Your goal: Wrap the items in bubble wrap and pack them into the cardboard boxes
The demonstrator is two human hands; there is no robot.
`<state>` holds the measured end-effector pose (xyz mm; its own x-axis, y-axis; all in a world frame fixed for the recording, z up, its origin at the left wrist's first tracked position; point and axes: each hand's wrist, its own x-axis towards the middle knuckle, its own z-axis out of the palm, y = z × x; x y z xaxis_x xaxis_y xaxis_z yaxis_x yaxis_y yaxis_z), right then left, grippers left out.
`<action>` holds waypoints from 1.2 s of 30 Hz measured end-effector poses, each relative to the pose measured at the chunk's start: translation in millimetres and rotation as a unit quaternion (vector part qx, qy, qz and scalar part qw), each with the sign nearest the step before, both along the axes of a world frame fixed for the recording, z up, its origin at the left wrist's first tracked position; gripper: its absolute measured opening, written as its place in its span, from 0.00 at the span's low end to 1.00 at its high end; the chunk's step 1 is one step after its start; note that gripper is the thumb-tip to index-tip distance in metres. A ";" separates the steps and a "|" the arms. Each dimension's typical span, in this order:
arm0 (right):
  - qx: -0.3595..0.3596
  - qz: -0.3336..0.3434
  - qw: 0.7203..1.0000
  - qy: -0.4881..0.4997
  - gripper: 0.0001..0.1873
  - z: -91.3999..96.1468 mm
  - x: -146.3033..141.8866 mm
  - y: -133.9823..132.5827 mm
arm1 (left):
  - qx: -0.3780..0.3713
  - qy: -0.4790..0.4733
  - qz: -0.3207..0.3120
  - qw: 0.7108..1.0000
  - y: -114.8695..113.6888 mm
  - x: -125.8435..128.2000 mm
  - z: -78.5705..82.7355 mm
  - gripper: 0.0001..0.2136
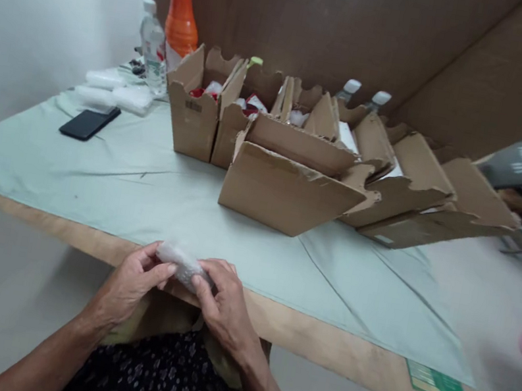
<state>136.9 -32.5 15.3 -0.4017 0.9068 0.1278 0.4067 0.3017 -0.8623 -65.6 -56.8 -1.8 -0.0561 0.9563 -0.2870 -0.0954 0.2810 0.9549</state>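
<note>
Both my hands meet at the near edge of the table (pixel 343 359). My left hand (pixel 131 284) and my right hand (pixel 222 306) pinch a small clear plastic packet (pixel 178 260) between thumbs and fingers. What the packet contains is too blurred to name. Just beyond my hands lies the pale green cloth (pixel 143 182) that covers the table. An open cardboard box (pixel 288 183) stands on it, the nearest of several.
More open cardboard boxes (pixel 196 104) line the back, some with red and white items inside. An orange bottle (pixel 181 15) and a clear bottle (pixel 152 44) stand at the far left, near white packets (pixel 130 98) and a black phone (pixel 87 123). A cardboard wall (pixel 370 20) rises behind.
</note>
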 end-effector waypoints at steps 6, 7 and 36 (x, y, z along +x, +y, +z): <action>-0.103 0.007 0.984 0.146 0.38 -10.5 36.3 -4.5 | 0.054 0.006 -0.098 0.994 9.5 20.4 9.1 0.11; -0.133 0.026 0.976 0.168 0.40 -11.3 41.6 -4.9 | 0.068 0.013 -0.114 0.991 10.8 24.9 13.0 0.10; 0.198 -0.349 0.916 -0.002 0.09 139.1 203.4 82.0 | 0.550 0.422 -0.014 0.721 147.2 74.3 65.2 0.13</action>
